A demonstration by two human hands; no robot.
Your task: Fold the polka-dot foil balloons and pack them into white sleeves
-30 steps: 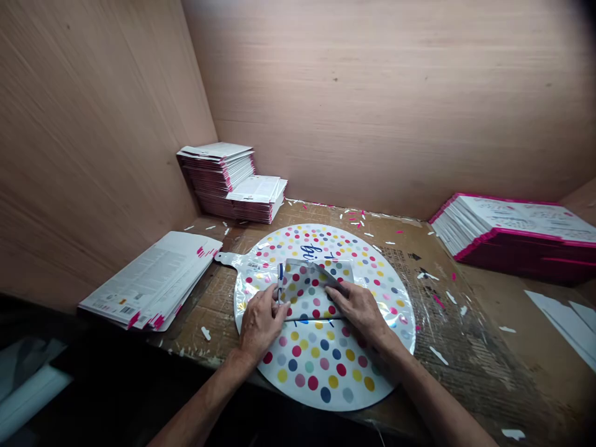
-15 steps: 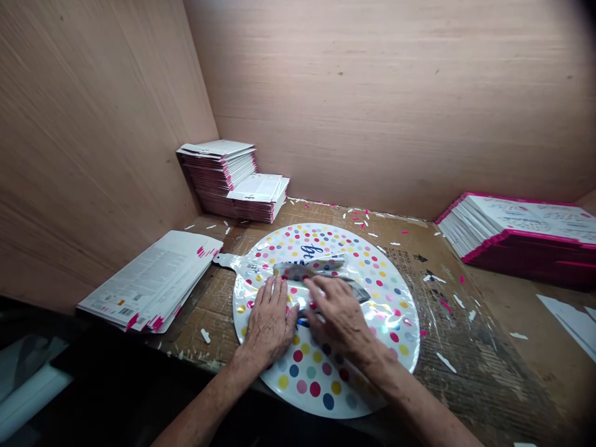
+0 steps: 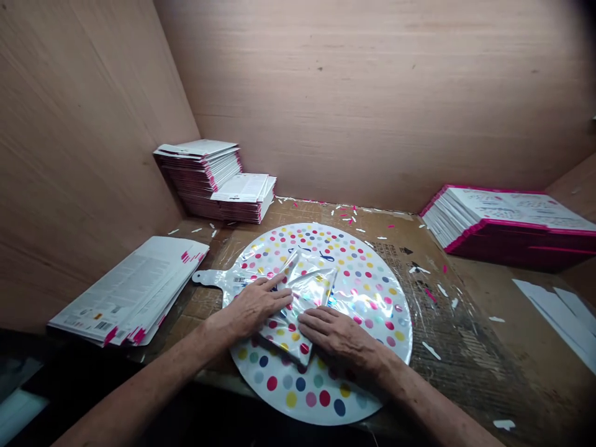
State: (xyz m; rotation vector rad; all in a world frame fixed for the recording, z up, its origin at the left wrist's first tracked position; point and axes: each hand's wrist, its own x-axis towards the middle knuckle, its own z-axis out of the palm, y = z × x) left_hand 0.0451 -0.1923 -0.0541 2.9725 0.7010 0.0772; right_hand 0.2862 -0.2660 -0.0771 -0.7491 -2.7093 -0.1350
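Bearing everything near the left hand (image 3: 251,306) and right hand (image 3: 344,338), the cardboard-covered worktop (image 3: 470,347) carries a round polka-dot foil balloon (image 3: 377,323), flat beneath them, its tail (image 3: 207,278) left of the left hand. On it, between and partly under the hands, lies a folded foil bundle (image 3: 314,288), long axis slanting away and rightward. Both hands touch it, fingers extended, clamped on nothing, neither clearly nearer.

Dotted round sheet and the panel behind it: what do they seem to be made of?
Dotted round sheet: probably thin plastic or foil film, glossy, judging by its bright reflections. Panel: likely wood or plywood, dull, from its grain-like streaks and small knot-like marks.
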